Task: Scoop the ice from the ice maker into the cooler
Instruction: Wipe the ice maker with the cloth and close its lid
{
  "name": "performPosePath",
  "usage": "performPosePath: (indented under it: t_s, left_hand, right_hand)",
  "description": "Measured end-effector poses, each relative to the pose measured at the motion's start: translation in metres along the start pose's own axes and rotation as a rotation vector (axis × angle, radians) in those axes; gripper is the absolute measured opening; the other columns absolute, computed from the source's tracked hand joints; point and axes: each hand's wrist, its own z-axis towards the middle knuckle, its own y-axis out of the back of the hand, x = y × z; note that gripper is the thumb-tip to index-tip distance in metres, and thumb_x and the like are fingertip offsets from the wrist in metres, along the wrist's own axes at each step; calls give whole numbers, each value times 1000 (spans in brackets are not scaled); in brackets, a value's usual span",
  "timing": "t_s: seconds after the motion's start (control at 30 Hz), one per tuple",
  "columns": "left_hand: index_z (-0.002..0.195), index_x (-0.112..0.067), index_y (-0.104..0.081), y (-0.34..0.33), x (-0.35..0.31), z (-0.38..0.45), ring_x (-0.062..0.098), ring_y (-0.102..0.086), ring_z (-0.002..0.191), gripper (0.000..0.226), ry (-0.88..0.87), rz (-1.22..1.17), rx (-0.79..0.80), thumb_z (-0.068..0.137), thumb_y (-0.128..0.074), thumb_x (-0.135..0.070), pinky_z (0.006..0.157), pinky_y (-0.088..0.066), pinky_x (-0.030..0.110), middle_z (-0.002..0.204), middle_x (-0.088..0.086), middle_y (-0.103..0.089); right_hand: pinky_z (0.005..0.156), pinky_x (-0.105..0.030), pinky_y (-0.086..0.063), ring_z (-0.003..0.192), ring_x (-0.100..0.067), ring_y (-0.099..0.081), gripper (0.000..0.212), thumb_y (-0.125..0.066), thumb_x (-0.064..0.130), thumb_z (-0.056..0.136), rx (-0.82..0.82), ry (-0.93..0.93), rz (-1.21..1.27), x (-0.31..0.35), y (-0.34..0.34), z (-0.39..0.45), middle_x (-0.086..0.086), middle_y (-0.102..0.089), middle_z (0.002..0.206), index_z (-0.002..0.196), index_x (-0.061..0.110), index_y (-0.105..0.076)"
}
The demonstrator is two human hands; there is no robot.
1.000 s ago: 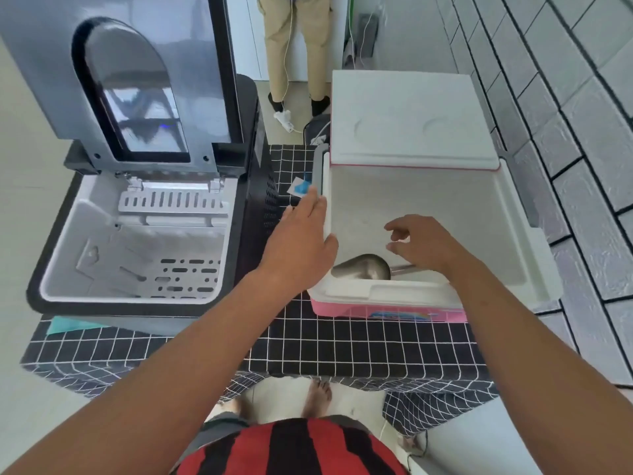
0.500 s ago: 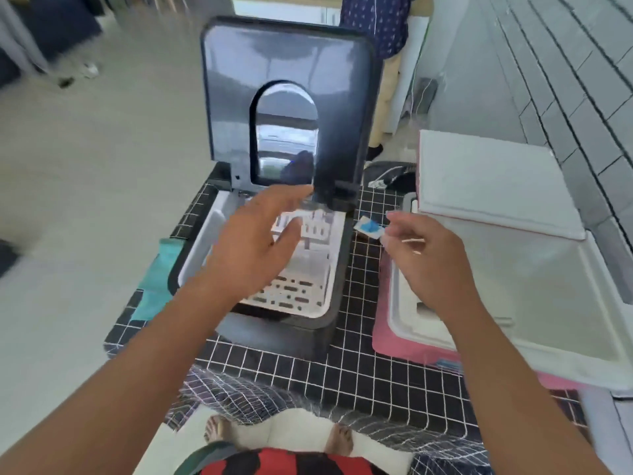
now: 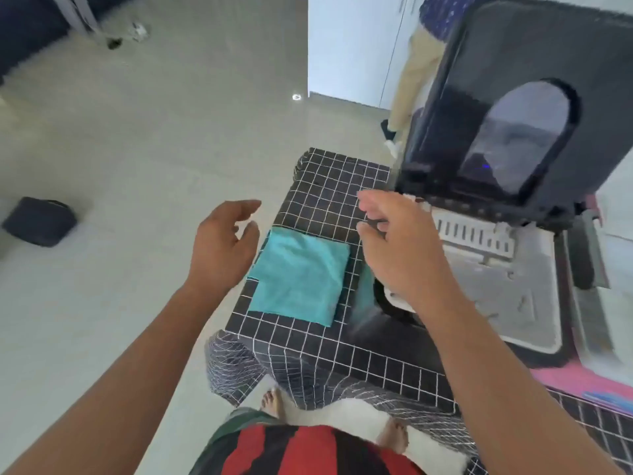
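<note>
Both my hands are loose and hold nothing: my left hand (image 3: 222,248) hangs just left of the folded teal cloth (image 3: 299,275), my right hand (image 3: 400,252) just right of it, over the ice maker (image 3: 479,275). I'd judge the cloth is next; pinch a near corner so it lifts flat. The ice maker stands right of the cloth on the checked desk (image 3: 329,186), its dark lid (image 3: 513,108) raised, its white bin showing no ice. The pink cooler (image 3: 579,378) edge peeks out beyond it.

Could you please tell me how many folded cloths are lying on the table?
1: a teal cloth on the checkered tablecloth, left of the ice maker. Others may be out of frame.
</note>
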Motion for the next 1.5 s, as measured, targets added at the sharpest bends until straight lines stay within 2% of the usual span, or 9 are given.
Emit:
performPosePath:
  t_s: [0.27,0.5,0.6,0.83,0.97,1.07,1.17,1.27,1.5]
  left_hand:
    - [126,-22,-62,-43,116,45,13,-60,111,31,50,169,375,95,-57,-24,97,-43,25,124,-5,-64]
    - [153,-16,-24,-108,170,79,25,-13,150,81,-3,594,720,90,-61,-52,120,-13,49,162,7,-20]
    - [155,-17,-19,-120,182,77,27,-19,147,96,-42,665,711,82,-67,-58,119,-8,51,154,7,-32]
    - [117,-22,-65,-128,184,81,28,-46,108,49,1,538,558,74,-81,-41,96,-35,37,111,6,-52]
    - [94,-17,-67,-124,182,82,25,-49,109,21,-17,342,577,79,-78,-26,92,-40,36,117,4,-55]
    - [78,-22,-56,-114,179,84,17,-58,98,21,89,67,689,79,-77,-18,84,-45,31,113,-1,-65]
    - [81,-17,-60,-100,174,91,14,-54,71,17,322,-170,751,79,-76,-14,66,-43,32,83,2,-64]
    - [79,-20,-60,-78,162,98,14,-53,73,22,382,-367,808,78,-78,-8,68,-42,32,77,-4,-59]
    - [102,-31,-65,-17,100,130,9,-64,90,42,341,-726,797,72,-81,-8,69,-51,22,99,-8,-68]
  right_hand:
    - [88,-39,-50,110,-21,-55,48,-50,8,87,73,-338,-171,-19,-142,48,2,-49,132,134,18,-49]
    - [103,-41,-39,128,-28,-34,66,-50,7,78,102,-737,-236,-93,-215,64,-3,-33,145,141,18,-34]
    - [111,-42,-30,136,-32,-26,77,-55,11,80,28,-862,-174,-120,-231,65,-1,-21,155,149,23,-22]
    - [92,-40,-43,116,-24,-37,74,-53,14,87,44,-707,-370,-142,-246,71,9,-36,142,150,30,-17]
    - [88,-39,-43,109,-26,-42,33,-51,15,90,50,-735,-453,-139,-247,76,-2,-48,115,123,19,-57]
    - [85,-39,-46,102,-23,-43,11,-57,20,90,-9,-704,-419,-128,-239,68,1,-48,106,99,16,-63]
    - [91,-37,-43,98,-19,-36,5,-63,21,87,-88,-646,-364,-111,-223,59,6,-44,107,91,18,-65]
    - [98,-32,-37,109,-18,-38,11,-66,17,86,-123,-555,-271,-84,-202,57,3,-45,121,96,15,-66]
    - [59,-10,-41,72,-1,-55,5,-63,18,86,-210,-339,58,4,-138,68,11,-62,80,87,23,-62]
